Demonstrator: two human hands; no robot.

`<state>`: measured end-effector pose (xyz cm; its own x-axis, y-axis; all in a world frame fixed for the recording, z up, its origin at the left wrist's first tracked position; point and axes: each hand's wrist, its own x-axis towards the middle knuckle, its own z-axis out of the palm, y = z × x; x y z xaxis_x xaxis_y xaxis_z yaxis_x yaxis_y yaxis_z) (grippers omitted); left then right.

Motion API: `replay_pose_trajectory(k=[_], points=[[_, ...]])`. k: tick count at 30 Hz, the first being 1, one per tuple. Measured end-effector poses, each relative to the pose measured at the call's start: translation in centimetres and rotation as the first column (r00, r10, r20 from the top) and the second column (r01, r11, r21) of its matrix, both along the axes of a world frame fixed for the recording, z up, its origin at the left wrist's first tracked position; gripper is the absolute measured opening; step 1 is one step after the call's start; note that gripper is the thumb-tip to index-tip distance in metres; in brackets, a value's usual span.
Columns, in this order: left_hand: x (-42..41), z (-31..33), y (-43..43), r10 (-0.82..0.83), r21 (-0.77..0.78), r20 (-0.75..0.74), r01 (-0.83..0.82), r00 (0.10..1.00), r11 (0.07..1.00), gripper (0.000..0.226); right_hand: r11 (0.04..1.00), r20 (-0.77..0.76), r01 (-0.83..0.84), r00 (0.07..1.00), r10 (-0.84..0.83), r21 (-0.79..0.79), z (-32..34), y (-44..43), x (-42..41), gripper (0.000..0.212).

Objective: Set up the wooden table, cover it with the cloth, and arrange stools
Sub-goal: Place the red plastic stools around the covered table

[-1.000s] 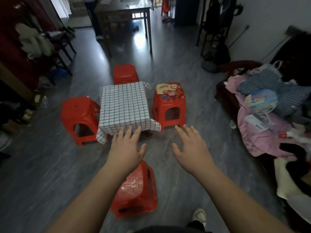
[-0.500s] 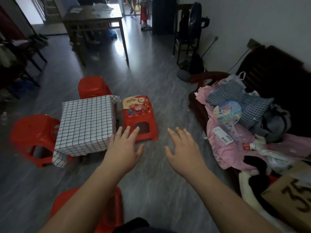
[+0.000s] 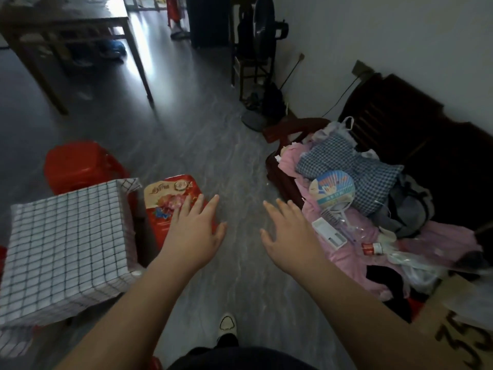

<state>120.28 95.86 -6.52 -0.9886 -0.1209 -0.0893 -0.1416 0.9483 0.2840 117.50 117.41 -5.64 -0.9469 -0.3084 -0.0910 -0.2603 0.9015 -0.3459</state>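
The small table stands at the lower left, fully draped by a white cloth with a dark grid (image 3: pixel 66 241). One red plastic stool (image 3: pixel 77 164) sits behind it. Another red stool with a printed picture on its seat (image 3: pixel 162 198) stands at its right side. My left hand (image 3: pixel 194 231) hovers in front of that picture stool, fingers straight and spread, holding nothing. My right hand (image 3: pixel 288 233) is stretched out over the grey floor, also flat and spread, holding nothing.
A dark wooden sofa (image 3: pixel 400 124) on the right is piled with pink and checked fabric, a round paper fan (image 3: pixel 332 189) and small items. A cardboard box (image 3: pixel 453 335) sits at the lower right. A large wooden table (image 3: pixel 66 22) and a standing fan (image 3: pixel 262 30) are farther back.
The view has swung further right and closer to the floor. The covered table and stools slid to the left edge; the near and left stools dropped out of view. Both hands stay spread and empty.
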Motion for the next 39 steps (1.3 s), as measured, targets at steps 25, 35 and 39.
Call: replay_pose_trajectory(k=[25, 35, 39], points=[[-42.9, -1.9, -2.8, 0.208, -0.037, 0.08, -0.206, 0.975, 0.978, 0.072, 0.971, 0.043, -0.238, 0.971, 0.236, 0.036, -1.0, -3.6, -47.2, 0.07], [-47.5, -3.9, -12.1, 0.57, -0.033, 0.136, -0.572, 0.81, 0.82, 0.071, 0.772, 0.031, -0.63, 0.776, 0.63, 0.092, -1.5, -18.7, -60.5, 0.071], [-47.7, -5.2, -17.3, 0.687, -0.002, 0.127, -0.693, 0.715, 0.721, 0.07, 0.649, 0.063, -0.75, 0.659, 0.749, 0.128, -3.0, -26.5, -62.2, 0.069]])
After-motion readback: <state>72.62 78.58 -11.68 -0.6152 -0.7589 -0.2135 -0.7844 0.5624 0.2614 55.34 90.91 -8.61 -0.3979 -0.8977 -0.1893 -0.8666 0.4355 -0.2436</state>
